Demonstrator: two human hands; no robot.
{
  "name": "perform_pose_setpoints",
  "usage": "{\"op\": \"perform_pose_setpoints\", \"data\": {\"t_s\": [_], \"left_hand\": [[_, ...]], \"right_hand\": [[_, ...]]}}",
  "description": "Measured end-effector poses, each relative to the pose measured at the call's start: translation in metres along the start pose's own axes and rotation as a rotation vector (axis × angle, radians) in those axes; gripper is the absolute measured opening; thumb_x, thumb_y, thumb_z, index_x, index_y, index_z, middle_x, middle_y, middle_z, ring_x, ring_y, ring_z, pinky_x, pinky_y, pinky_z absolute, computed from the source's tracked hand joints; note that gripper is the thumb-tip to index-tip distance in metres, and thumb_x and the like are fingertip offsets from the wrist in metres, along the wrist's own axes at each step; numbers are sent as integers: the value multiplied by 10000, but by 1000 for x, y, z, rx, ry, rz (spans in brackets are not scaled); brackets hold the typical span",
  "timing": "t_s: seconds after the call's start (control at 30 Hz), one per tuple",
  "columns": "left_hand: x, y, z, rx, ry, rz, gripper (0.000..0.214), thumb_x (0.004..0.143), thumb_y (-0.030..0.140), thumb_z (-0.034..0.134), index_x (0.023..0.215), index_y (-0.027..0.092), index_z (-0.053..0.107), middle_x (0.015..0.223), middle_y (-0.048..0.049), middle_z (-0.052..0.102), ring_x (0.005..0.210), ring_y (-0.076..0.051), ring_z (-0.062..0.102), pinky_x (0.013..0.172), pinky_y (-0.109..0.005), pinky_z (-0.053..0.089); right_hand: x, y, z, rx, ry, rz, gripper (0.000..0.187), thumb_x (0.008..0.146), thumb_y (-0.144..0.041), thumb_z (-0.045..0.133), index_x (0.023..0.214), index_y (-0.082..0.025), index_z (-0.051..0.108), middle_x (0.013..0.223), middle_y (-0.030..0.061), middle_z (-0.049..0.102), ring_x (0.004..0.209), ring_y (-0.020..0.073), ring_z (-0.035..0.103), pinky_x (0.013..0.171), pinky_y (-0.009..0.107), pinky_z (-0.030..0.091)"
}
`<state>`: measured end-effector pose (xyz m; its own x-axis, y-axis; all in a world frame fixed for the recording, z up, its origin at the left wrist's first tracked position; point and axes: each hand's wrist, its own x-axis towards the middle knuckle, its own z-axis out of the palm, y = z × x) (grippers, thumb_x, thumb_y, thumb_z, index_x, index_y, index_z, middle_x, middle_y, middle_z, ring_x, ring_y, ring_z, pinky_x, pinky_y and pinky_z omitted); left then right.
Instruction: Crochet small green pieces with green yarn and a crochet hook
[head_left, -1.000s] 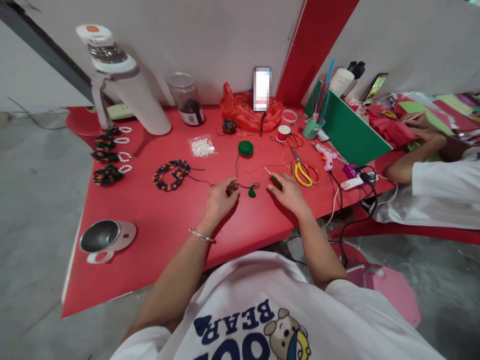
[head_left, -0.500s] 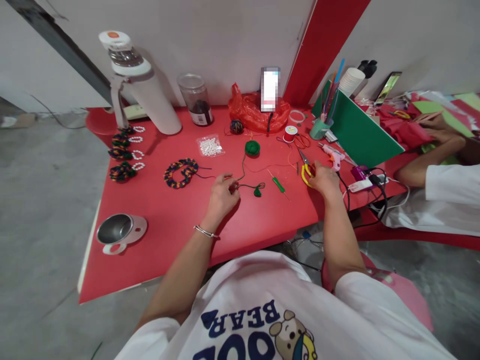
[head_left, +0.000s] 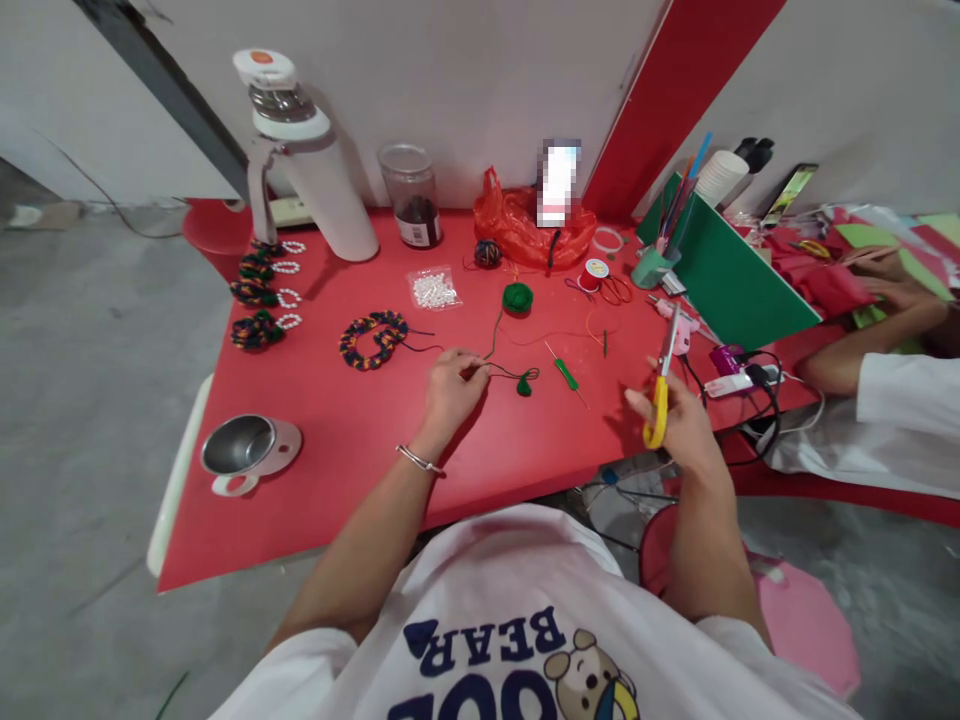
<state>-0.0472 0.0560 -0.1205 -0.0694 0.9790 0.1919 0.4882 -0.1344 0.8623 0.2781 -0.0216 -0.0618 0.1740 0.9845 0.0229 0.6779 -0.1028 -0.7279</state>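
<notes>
My left hand (head_left: pixel 456 388) is closed in a pinch on a strand of dark green yarn (head_left: pixel 504 371) just above the red table. From the pinch the yarn leads to a small green crocheted piece (head_left: pixel 524 386), and another strand runs up to a green yarn ball (head_left: pixel 517 298). In my right hand (head_left: pixel 681 420) are yellow-handled scissors (head_left: pixel 657 405), raised off the table with the blades pointing up and away. A green-handled crochet hook (head_left: pixel 566 374) lies between my hands. Left of my left hand rests a multicoloured crocheted ring (head_left: pixel 373 340).
Behind lie a bag of white beads (head_left: pixel 435 289), a jar (head_left: pixel 411 195), a large bottle (head_left: pixel 322 170) and a red plastic bag (head_left: pixel 517 225). A steel cup (head_left: pixel 251 450) stands front left. At right are a glue gun (head_left: pixel 679 325), a power strip (head_left: pixel 731 383) and another person's arm (head_left: pixel 840 355).
My right hand has lifted the scissors off the table and brought them nearer to me, blades turned upward. My left hand keeps its pinch on the yarn. The view has shifted slightly.
</notes>
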Motion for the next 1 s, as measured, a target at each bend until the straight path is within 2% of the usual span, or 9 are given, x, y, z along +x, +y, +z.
{"op": "perform_pose_setpoints", "data": {"t_s": [0.1,0.2,0.23,0.33,0.43,0.6,0.7,0.83,1.0], "left_hand": [[1,0,2,-58,-4,-42,129,803,248,681,776,185,790,893,-77,729,844,-212,678,805,-355,555],[0,-1,5,-106,2,-59,128,794,251,689,772,187,798,917,-76,745,853,-209,682,810,-350,552],[0,-2,5,-118,7,-59,129,794,250,688,770,190,799,912,-73,747,848,-207,681,808,-349,550],[-1,-1,6,-140,28,-43,133,796,259,687,764,197,800,862,-61,740,813,-201,669,785,-348,542],[-2,2,6,-178,31,-36,128,787,270,696,753,201,799,839,-55,734,800,-197,661,770,-347,544],[-3,8,8,-264,15,-70,90,751,274,737,742,198,784,862,-60,742,825,-198,671,774,-347,561],[-6,10,11,-424,-28,-146,138,724,296,768,786,174,753,985,-92,756,837,-195,695,758,-345,580],[-10,13,16,-788,-131,-317,364,674,288,795,957,192,587,1261,-117,711,608,-114,667,516,-269,529],[-8,16,16,-1016,-216,-375,683,608,144,719,1224,237,440,1158,-98,743,534,-105,654,438,-205,433]], "right_hand": [[-31,-26,24,756,-438,59,826,819,-668,735,1491,-272,463,957,34,628,1016,263,718,908,459,609],[-46,-46,55,1034,-851,286,792,806,-765,687,1363,-216,562,842,-1,571,777,190,699,765,415,656],[-47,-50,65,1036,-912,393,770,831,-782,642,1336,-204,570,798,-14,559,689,163,662,675,384,658],[-41,-60,86,958,-894,648,656,918,-757,536,1256,-196,583,670,-59,510,487,98,489,461,268,576],[-31,-67,94,915,-898,735,576,961,-715,500,1196,-198,591,641,-66,504,444,85,437,389,208,486],[-24,-75,98,904,-872,728,559,957,-716,508,1143,-195,589,636,-67,506,433,82,431,369,187,430],[-23,-76,101,893,-826,702,547,959,-702,523,1137,-189,582,637,-72,499,428,76,411,360,180,412],[-23,-75,103,894,-813,672,565,947,-714,532,1141,-186,588,630,-73,494,424,81,398,352,191,405],[-24,-74,104,897,-821,650,580,938,-717,547,1164,-185,591,625,-71,506,424,83,402,363,196,406]]}}
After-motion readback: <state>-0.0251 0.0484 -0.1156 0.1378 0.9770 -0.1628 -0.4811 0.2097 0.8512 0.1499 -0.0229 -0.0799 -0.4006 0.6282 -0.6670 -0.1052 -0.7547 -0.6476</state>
